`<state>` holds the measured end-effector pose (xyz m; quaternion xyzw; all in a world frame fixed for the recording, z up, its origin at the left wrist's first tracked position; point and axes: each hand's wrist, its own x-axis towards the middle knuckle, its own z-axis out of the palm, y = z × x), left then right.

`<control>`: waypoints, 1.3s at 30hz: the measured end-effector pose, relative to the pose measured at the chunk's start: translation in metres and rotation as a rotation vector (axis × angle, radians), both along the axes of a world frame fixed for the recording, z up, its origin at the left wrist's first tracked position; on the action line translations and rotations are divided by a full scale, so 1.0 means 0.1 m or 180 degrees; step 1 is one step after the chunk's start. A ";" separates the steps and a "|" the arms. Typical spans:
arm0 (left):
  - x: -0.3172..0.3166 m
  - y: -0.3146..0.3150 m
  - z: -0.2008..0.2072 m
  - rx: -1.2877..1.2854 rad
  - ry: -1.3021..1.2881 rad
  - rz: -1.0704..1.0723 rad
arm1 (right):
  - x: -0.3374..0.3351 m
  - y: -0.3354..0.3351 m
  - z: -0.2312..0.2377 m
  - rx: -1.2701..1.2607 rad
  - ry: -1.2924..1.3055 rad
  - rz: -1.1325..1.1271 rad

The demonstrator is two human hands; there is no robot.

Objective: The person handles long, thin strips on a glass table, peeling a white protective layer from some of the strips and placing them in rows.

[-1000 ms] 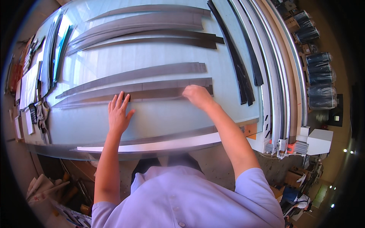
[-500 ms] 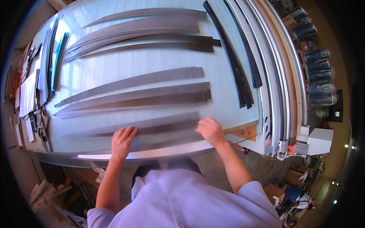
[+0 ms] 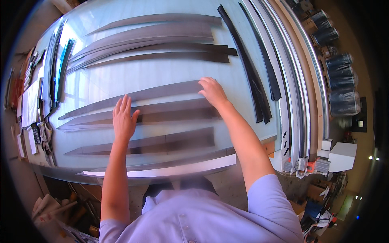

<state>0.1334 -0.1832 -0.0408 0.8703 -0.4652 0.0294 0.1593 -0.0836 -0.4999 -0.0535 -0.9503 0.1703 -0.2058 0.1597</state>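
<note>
Several long, tapered strips of thin dark grey sheet lie across the light glass-like table (image 3: 170, 71). My right hand (image 3: 213, 93) has its fingers bent around the right end of one tapered grey strip (image 3: 170, 89). Its fingertips partly hide that end. My left hand (image 3: 125, 119) is open, fingers stretched out and thumb apart, over the left part of the same strip and the overlapping grey strips (image 3: 174, 108) below it. Whether its palm touches them I cannot tell. Closer to me are a grey strip pair (image 3: 178, 141) and a white strip (image 3: 182, 168) along the front edge.
More grey strips (image 3: 162, 34) lie at the far side. Black strips (image 3: 247, 69) run along the right, beside long metal rails (image 3: 298, 73) with a white box (image 3: 342, 157). Dark and teal strips (image 3: 63, 69) and a black calculator-like device (image 3: 35, 133) are at the left.
Both hands have moved away from the near grey strips, farther across the table. My left hand has spread its fingers; my right hand has reached the farther strip's right end.
</note>
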 end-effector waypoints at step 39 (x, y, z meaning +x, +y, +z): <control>-0.83 0.38 0.78 0.0310 0.1449 -0.0802 | -1.29 2.09 0.33 0.3680 -0.0105 -0.1544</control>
